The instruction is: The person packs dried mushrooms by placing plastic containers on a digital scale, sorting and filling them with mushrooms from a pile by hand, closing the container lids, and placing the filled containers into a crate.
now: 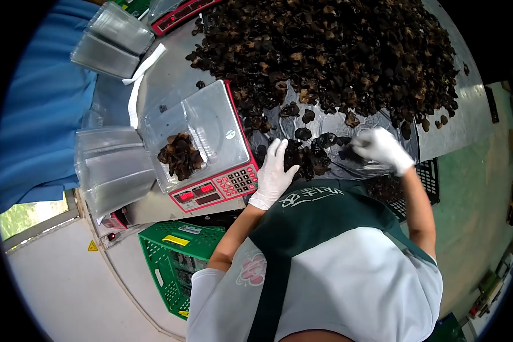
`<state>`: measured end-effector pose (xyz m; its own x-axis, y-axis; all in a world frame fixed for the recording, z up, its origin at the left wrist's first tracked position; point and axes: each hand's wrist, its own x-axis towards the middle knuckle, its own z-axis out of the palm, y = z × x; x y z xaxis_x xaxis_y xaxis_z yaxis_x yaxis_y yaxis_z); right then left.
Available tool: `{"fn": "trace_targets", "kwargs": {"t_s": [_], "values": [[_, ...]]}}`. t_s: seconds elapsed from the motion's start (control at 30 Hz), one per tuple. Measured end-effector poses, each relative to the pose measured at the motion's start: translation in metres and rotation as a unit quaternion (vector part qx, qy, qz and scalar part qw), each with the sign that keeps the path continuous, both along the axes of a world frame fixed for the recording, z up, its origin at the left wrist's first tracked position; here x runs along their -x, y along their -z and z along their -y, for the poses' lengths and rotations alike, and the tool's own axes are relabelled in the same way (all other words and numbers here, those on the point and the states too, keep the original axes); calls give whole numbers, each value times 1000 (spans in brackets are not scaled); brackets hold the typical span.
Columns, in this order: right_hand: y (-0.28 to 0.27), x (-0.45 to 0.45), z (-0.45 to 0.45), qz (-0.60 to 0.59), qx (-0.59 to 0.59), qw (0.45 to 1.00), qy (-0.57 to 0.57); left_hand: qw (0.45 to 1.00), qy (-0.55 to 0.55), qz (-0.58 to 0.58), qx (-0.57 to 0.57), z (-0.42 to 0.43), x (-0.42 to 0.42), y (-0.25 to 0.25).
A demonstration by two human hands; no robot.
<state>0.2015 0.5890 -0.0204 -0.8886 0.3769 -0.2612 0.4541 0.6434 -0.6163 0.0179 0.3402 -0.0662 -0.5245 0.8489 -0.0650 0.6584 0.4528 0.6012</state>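
My left hand [275,176], in a white glove, rests beside the scale's right edge with its fingers apart, touching the near side of a small group of dark fungus pieces [309,159]. My right hand [379,149], also gloved and blurred by motion, is over the dark plastic sheet to the right of those pieces; its fingers are curled and smeared, and what they hold cannot be made out. On the red and silver scale [219,122] lies an open clear plastic bag [168,128] with a clump of brown fungus [180,155] on it.
A large heap of dark fungus [330,51] covers the table's far side. Stacks of clear bags [114,171] lie left of the scale. Another red scale [182,16] stands at the upper left. Below the table are a green crate [179,236] and a black crate [428,176].
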Motion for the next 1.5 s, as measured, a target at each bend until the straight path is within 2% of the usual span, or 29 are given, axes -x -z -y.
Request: {"fn": "trace_targets", "kwargs": {"t_s": [0.03, 0.1, 0.13, 0.2, 0.27, 0.3, 0.37, 0.43, 0.6, 0.67, 0.7, 0.73, 0.8, 0.97, 1.13, 1.2, 1.33, 1.47, 1.5], "values": [[-6, -31, -15, 45, 11, 998, -51, 1000, 3, -7, 28, -2, 0, -3], [-26, -72, -26, 306, -52, 947, -85, 990, 9, -5, 143, -13, -2, -20], [-28, -88, -25, 332, -78, 939, -42, 981, 14, 0, 195, -19, -3, -24], [-21, -90, -19, 374, -129, 918, 0, 979, 53, -5, 196, -24, -3, -19], [-4, -85, -6, 184, -100, 975, 76, 977, 98, -15, 189, -29, -4, -14], [0, -71, 3, 145, -68, 983, 86, 979, 117, -19, 167, -31, -5, -12], [28, -48, 21, 26, -78, 992, 97, 979, 151, -24, 137, -37, -7, -16], [41, -22, 40, 39, -140, 986, 78, 976, 184, -42, 111, -42, -9, -14], [61, 8, 57, 50, -124, 986, 99, 964, 243, -106, 18, -62, -16, -5], [78, 3, 53, 10, -146, 983, 115, 958, 256, -125, -23, -69, -20, 9], [82, 2, 51, -47, -166, 977, 122, 958, 255, -129, -23, -73, -21, 16], [84, -1, 50, -46, -167, 977, 122, 957, 255, -134, -24, -77, -22, 23], [82, -6, 45, -21, -97, 982, 160, 967, 228, -88, -70, -81, -19, 30], [89, -19, 35, -64, -119, 973, 187, 972, 87, 72, -205, -82, 4, 30], [74, -13, 34, -43, -136, 971, 190, 946, -43, 255, -193, -67, 41, -24], [68, -8, 37, -57, -131, 975, 168, 941, -73, 261, -202, -55, 55, -58], [54, 7, 45, -2, -118, 984, 134, 923, -206, 211, -248, -13, 87, -126], [43, 24, 52, 47, -145, 985, 84, 909, -261, -66, -319, 57, 157, -117], [51, 27, 52, 32, -143, 986, 80, 914, -260, -147, -275, 73, 169, -114]]}}
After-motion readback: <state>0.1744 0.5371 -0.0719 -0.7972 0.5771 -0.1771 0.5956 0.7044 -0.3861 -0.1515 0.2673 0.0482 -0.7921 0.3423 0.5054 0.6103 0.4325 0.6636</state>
